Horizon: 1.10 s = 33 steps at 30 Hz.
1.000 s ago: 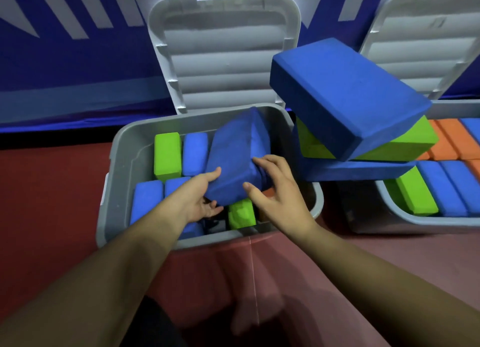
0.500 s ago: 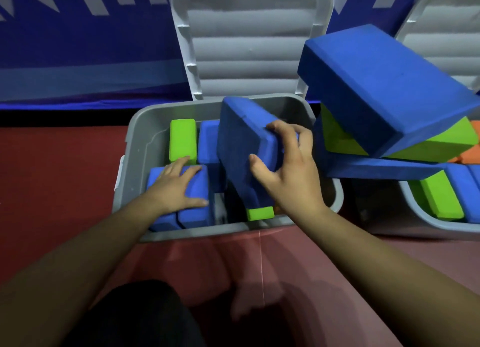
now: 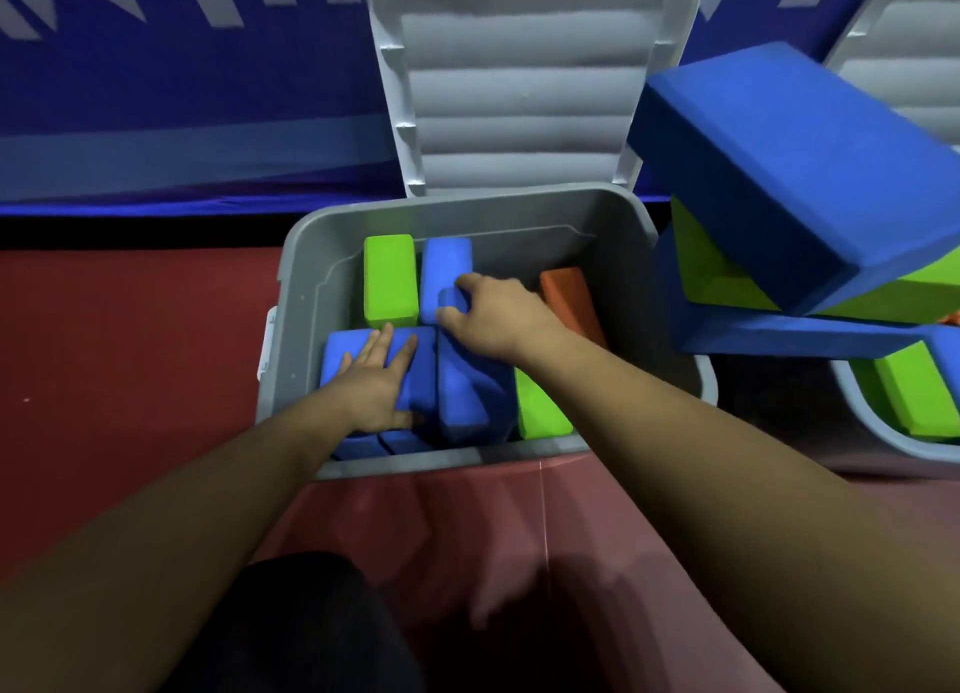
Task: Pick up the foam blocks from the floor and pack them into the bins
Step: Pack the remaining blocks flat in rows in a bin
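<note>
A grey bin [image 3: 306,256] with its lid [image 3: 519,95] swung up stands on the red floor. Inside it are a green block [image 3: 389,282], a blue block [image 3: 447,261], an orange block [image 3: 569,297] and another green block [image 3: 540,406]. My left hand [image 3: 379,380] lies flat, fingers straight, on the blue blocks [image 3: 343,349] at the bin's near left. My right hand [image 3: 493,313] grips the far end of a blue block [image 3: 462,396] that stands on edge in the bin's middle.
A pile leans between the bins at right: a large blue block [image 3: 795,173] on a green one [image 3: 727,277] and a flat blue one [image 3: 779,334]. A second grey bin [image 3: 883,432] holds a green block [image 3: 914,391]. A blue padded wall [image 3: 182,95] runs behind.
The blue block, held tilted above the bin before, has gone down on edge among the others. My left hand moved off it onto the near-left blue blocks.
</note>
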Available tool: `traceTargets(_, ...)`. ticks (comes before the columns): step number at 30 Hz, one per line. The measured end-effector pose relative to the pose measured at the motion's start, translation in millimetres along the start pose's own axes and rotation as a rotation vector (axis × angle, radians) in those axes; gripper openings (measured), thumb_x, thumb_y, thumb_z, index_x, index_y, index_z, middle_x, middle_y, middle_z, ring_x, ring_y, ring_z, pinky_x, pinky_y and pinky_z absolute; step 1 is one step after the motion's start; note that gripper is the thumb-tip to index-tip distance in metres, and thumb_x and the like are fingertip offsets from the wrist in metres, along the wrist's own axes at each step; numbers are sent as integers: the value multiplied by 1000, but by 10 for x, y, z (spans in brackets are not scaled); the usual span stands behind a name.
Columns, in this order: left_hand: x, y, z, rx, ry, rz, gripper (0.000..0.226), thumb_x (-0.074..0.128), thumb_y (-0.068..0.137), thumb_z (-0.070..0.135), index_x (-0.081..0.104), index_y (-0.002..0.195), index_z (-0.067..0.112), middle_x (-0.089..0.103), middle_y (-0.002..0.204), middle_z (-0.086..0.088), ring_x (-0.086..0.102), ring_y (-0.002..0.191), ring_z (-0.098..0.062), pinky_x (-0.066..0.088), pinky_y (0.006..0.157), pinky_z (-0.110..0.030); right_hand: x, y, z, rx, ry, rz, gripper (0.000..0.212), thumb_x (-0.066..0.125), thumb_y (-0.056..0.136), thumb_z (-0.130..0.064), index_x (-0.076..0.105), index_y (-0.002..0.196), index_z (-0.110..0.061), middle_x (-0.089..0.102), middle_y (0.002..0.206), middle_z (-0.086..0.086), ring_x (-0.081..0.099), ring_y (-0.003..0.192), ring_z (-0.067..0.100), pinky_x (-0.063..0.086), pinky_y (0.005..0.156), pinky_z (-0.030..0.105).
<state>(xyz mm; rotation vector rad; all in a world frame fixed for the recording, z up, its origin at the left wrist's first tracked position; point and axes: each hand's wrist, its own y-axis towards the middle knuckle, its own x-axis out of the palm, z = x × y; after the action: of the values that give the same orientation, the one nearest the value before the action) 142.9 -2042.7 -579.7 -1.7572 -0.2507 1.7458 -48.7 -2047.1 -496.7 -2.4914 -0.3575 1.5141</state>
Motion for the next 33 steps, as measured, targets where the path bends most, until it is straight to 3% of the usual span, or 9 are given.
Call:
traceTargets(3, -58, 15, 16, -1, -29, -39, 112, 68, 84, 54, -12, 156, 23, -26, 159, -13, -16, 150, -27, 5, 118, -54, 504, 87, 233, 167, 142, -183, 70, 47, 103, -38, 13, 155, -6, 48, 144, 26, 48, 131, 39, 39, 102, 38)
traceTargets(6, -77, 7, 60, -27, -122, -46, 97, 61, 90, 48, -6, 156, 27, -26, 160, -8, -17, 150, -22, -1, 120, -52, 869, 45, 406, 276, 181, -102, 77, 38, 104, -46, -1, 156, -4, 42, 145, 31, 49, 128, 42, 38, 100, 42)
traceTargets(9, -91, 3, 131, -110, -180, -18, 89, 43, 91, 68, -3, 157, 30, -24, 161, -5, -19, 149, -19, -5, 120, -54, 877, 80, 356, 213, 233, -138, 69, 36, 105, -44, 9, 156, -6, 27, 154, 29, 41, 134, 42, 34, 105, 42)
traceTargets(14, -17, 12, 386, -188, -84, -34, 137, 51, 61, 93, -15, 154, 18, -31, 157, -17, -26, 147, -30, -2, 112, -69, 753, -5, 677, 342, 190, 144, 43, 45, 103, -28, 42, 129, 6, 51, 128, 32, 51, 121, 44, 41, 95, 41)
traceTargets(19, 24, 45, 424, -192, -52, -75, 142, 58, 63, 88, -23, 151, 12, -41, 150, -23, -31, 143, -35, -3, 109, -74, 824, -16, 944, 396, -155, -526, 58, 39, 102, -50, 55, 135, -6, 56, 136, 17, 54, 124, 33, 44, 96, 35)
traceTargets(21, 1, 46, 426, -200, -45, -91, 141, 59, 64, 86, -23, 151, 12, -41, 149, -23, -32, 143, -35, -3, 109, -74, 930, 102, 968, 387, -228, -583, 62, 33, 102, -57, 53, 139, -12, 53, 142, 12, 51, 129, 30, 41, 101, 38)
traceTargets(24, -30, 30, 467, -202, -50, -117, 140, 61, 66, 83, -23, 151, 10, -41, 149, -24, -31, 143, -36, -2, 109, -74, 1004, 200, 998, 417, -229, -559, 49, 36, 103, -43, 51, 141, -16, 49, 147, 8, 47, 134, 29, 39, 105, 40)
traceTargets(28, -58, 11, 482, -213, -60, -130, 139, 62, 67, 82, -22, 151, 10, -41, 149, -23, -31, 143, -36, -1, 109, -74, 1069, 231, 1036, 380, -195, -498, 64, 35, 98, -60, 48, 144, -17, 48, 149, 7, 43, 138, 30, 35, 109, 40)
traceTargets(33, -48, -20, 468, -211, -69, -113, 138, 61, 67, 82, -21, 152, 12, -40, 151, -21, -30, 144, -34, 0, 111, -72, 784, 22, 993, 465, 169, 79, 105, 74, 79, -43, 10, 149, 2, 45, 139, 23, 45, 128, 41, 41, 106, 44)
